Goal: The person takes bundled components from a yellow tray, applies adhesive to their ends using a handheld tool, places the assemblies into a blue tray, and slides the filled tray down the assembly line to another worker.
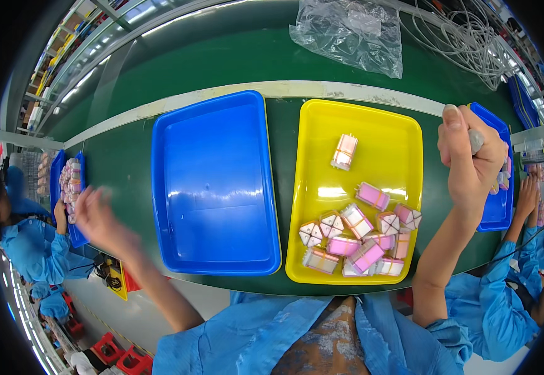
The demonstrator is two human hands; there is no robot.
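My right hand (470, 153) is raised to the right of the yellow tray (325, 206), fingers closed round a grey rod-like thing with a rounded end (476, 141). The rest of that thing is hidden in the fist. On the left, my left hand (100, 219) is smeared by motion, between the blue tray (206, 169) and the table's left side. Whether it holds anything is unclear. The blue tray has nothing in it. In the yellow tray lie several small pink-and-white blocks with thin bands round them; one block (344, 152) lies apart, toward the far end.
A clear plastic bag (353, 37) and coiled grey cables (465, 47) lie at the back, beyond a pale strip (284, 89) across the green table. At the far left and right, co-workers in blue sit by other blue trays (497, 203) of similar blocks.
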